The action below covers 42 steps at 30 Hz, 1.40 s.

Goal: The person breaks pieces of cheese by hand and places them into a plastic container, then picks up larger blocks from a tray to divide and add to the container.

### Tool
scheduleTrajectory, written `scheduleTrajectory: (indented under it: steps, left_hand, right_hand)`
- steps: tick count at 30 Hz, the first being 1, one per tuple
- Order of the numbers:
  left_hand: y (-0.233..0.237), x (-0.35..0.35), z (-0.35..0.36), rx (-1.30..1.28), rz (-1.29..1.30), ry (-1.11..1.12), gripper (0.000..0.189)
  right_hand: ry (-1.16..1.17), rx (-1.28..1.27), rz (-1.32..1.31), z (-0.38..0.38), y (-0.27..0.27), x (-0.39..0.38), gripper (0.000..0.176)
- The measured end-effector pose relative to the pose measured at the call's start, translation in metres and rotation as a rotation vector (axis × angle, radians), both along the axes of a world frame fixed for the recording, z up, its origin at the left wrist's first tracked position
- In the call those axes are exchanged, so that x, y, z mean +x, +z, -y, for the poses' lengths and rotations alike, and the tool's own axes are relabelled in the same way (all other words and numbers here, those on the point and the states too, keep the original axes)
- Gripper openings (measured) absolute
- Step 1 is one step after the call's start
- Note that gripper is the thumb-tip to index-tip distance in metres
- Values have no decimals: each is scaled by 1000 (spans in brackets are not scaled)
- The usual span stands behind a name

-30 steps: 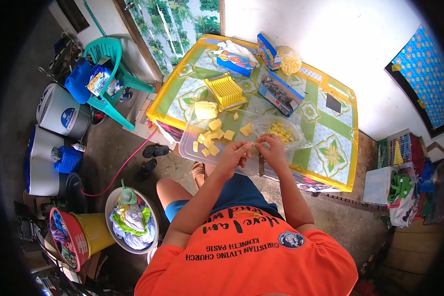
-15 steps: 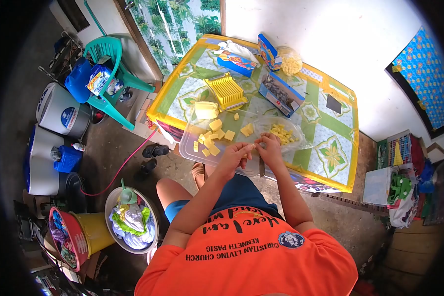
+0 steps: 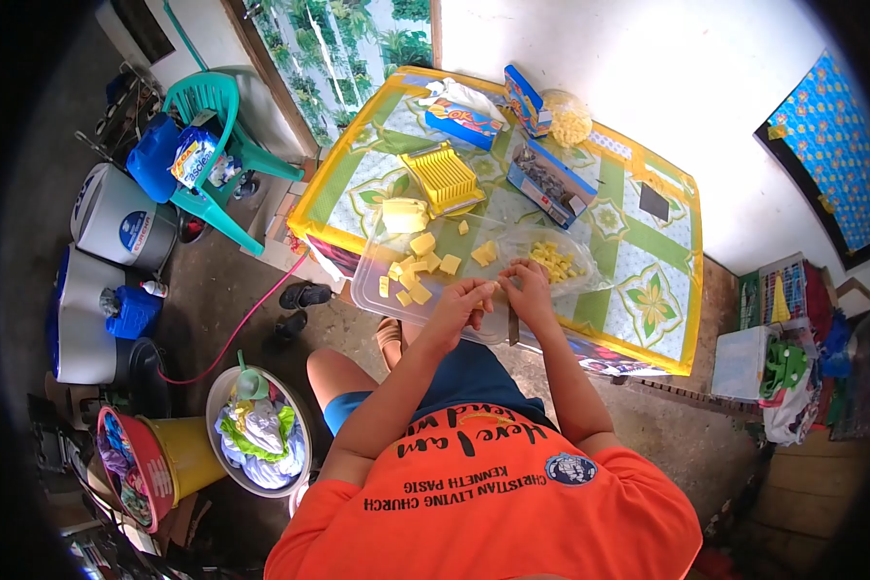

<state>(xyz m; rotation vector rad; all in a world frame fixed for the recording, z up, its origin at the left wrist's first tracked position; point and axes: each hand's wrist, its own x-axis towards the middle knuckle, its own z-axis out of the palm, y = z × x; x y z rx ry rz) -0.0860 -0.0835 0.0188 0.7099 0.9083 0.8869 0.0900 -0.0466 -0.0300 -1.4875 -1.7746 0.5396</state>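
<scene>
My left hand (image 3: 467,302) is closed with its fingertips pinched on a small yellow piece, mostly hidden by the fingers. My right hand (image 3: 527,287) is closed beside it, holding a knife (image 3: 513,327) whose blade points down toward my lap. Both hands are over the near edge of a clear plastic tray (image 3: 365,282). Several yellow chunks (image 3: 422,244) lie on the tray, with a larger pale yellow block (image 3: 405,216) at its far left. Just beyond my right hand, a clear bag (image 3: 582,275) holds small yellow cubes (image 3: 554,261).
On the table (image 3: 686,290) stand a yellow slotted rack (image 3: 444,180), an open blue box (image 3: 552,184), more blue boxes (image 3: 464,126) and a bag of yellow pieces (image 3: 568,120). A green chair (image 3: 203,95) and a laundry basin (image 3: 306,435) are left.
</scene>
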Motion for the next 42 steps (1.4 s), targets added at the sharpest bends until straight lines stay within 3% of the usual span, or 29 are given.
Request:
scheduleTrajectory:
  steps: [7, 16, 25, 42]
  left_hand:
    - [-2, -5, -3, -1, 6, 47, 23]
    - [1, -9, -3, 15, 0, 76, 22]
    - [2, -12, 0, 1, -5, 97, 21]
    - [-16, -38, 27, -75, 12, 136, 21]
  right_hand:
    - [3, 79, 12, -4, -3, 1, 14]
    - [-7, -28, 267, -7, -3, -11, 13]
    - [-74, 24, 254, -7, -11, -11, 13]
    - [112, 17, 345, 13, -14, -13, 19]
